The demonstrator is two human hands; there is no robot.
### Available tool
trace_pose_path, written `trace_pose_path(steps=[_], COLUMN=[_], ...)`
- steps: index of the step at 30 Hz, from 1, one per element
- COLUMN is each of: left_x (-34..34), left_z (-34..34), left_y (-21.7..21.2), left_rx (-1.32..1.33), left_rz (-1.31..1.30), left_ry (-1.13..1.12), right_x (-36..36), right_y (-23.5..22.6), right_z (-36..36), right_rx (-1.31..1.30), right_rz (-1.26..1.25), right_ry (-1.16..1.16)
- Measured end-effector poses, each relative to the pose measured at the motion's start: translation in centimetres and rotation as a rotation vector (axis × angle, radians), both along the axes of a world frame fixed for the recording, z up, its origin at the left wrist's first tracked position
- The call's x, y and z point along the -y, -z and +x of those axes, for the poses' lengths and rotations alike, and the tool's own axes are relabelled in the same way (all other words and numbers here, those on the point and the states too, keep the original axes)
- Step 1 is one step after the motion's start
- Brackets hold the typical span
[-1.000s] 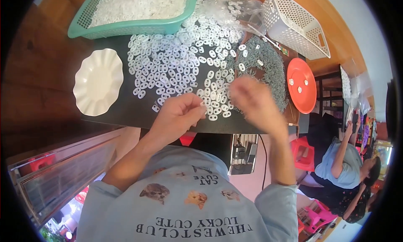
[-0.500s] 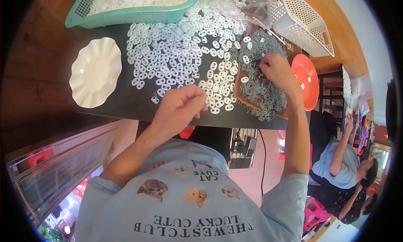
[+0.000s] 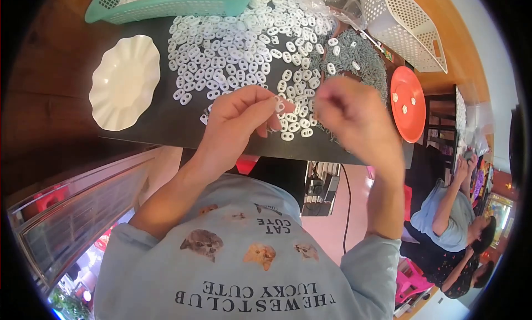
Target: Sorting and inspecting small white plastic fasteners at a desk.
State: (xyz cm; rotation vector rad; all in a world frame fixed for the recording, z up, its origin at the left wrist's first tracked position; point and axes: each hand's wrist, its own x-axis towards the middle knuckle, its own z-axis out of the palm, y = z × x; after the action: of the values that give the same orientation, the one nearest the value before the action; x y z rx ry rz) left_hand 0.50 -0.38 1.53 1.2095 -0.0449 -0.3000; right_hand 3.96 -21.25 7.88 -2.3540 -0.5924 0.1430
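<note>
The left hand (image 3: 241, 120) pinches a white ring (image 3: 280, 105) between thumb and fingertips. At its 3 o'clock the right hand (image 3: 354, 117) is blurred, fingers curled; what it grips I cannot tell. Loose rings (image 3: 233, 48) spread at 12 o'clock over the dark desk (image 3: 166, 126). White plate (image 3: 123, 81) at 9 o'clock, orange plate (image 3: 408, 103) at 3.

My right hand (image 3: 354, 117) has pulled back from the grey pile (image 3: 360, 59) at one o'clock toward my left hand (image 3: 238, 123), which now pinches a white ring (image 3: 281, 105).
</note>
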Motion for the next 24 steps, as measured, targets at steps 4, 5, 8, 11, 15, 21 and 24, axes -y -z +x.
trace_pose_path(steps=[4,5,8,11,15,21,24], left_x=[0.4,0.4,0.2,0.1,-0.1,-0.3,-0.4], left_z=[0.1,0.1,0.0,0.0,-0.1,-0.3,-0.4], left_y=[0.2,0.3,0.6,0.8,1.3,0.9,1.0], left_rx=[-0.089,-0.111,-0.112,-0.123,-0.139,-0.14,-0.088], left_rz=[-0.06,-0.082,-0.099,-0.106,-0.123,-0.141,-0.168], left_ry=[0.026,0.003,-0.001,-0.003,0.0,0.006,0.008], right_x=[-2.5,-2.7,-2.8,-2.7,-2.5,-2.2,-2.4], right_y=[1.8,2.1,2.3,2.3,2.8,3.7,3.5], right_z=[-1.3,-1.2,-1.0,-1.0,-1.0,-0.9,-0.8], right_rx=[0.118,0.176,0.199,0.249,0.302,0.167,-0.047], right_rz=[-0.03,-0.046,-0.019,-0.028,-0.071,0.268,0.389], right_ry=[-0.024,-0.002,-0.024,-0.093,-0.18,-0.105,-0.043])
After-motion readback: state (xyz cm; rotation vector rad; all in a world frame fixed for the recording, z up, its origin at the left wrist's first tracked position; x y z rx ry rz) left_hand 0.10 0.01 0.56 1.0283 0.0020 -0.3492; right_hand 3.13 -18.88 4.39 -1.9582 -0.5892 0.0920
